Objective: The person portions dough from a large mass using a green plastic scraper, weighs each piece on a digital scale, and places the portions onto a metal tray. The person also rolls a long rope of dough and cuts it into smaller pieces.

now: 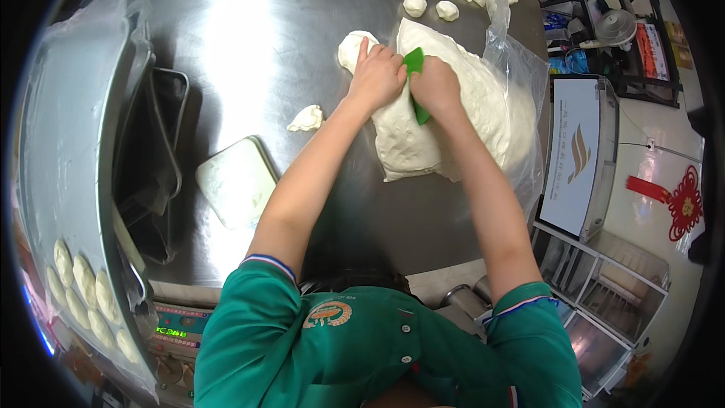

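Note:
A large slab of white dough (476,85) lies on the steel table before me. My right hand (435,88) grips a green dough scraper (415,61), its blade standing against the dough near the slab's left side. Beside it, my left hand (378,75) rests palm down on the dough's left edge with its fingers somewhat apart; the palm's underside is hidden. A rounded dough lump (352,50) sits by the left fingertips, partly covered by them. Nearer to me, left of the slab, a small torn dough piece (306,118) lies alone.
A pale-topped kitchen scale (235,181) stands on the table (351,226) to the left. Further left, a large metal tray (68,124) holds several oval dough pieces (85,280). Dough balls (415,5) lie at the far side. Clear plastic sheeting (524,62) borders the slab's right.

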Demonstrator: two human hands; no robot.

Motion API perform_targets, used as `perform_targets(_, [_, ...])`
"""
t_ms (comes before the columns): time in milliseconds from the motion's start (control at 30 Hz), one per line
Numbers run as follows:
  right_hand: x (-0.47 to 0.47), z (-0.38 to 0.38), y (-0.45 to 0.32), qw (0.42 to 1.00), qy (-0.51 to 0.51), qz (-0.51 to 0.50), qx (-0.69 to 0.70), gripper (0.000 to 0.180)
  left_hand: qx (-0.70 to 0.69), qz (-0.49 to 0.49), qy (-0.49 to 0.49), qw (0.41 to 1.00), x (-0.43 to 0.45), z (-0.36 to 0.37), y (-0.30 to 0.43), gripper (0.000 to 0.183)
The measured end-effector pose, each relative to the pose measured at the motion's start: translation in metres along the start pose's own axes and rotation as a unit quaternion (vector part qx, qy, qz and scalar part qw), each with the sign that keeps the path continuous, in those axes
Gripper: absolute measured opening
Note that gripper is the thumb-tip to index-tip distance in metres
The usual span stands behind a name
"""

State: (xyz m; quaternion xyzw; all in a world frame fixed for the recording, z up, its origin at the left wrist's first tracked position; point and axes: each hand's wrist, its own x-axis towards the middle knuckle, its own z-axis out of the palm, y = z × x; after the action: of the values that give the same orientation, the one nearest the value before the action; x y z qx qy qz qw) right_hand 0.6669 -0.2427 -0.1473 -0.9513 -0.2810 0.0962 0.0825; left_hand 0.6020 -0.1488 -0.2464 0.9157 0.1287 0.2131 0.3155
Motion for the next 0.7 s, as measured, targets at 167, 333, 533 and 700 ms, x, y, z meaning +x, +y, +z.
perform_targets(167, [0.012,0.025,-0.005,1.000,0.003,-0.009,-0.023,0.020,-0.056,-0.024,0.062,0.996,-0.015,0.000,0.001,0.016])
perform_targets(333, [0.028,0.045,-0.002,1.000,0.009,-0.025,-0.016,0.020,-0.104,-0.052,0.098,0.988,-0.045,-0.013,0.009,0.030])
perform_targets(533, [0.023,0.060,0.000,0.997,0.049,-0.031,-0.042,0.022,-0.095,-0.091,0.079,0.988,-0.099,-0.028,0.016,0.048])
perform_targets(700, [0.012,0.063,-0.006,0.993,0.074,-0.081,-0.040,0.024,-0.099,-0.102,0.083,0.986,-0.132,-0.039,0.011,0.046])
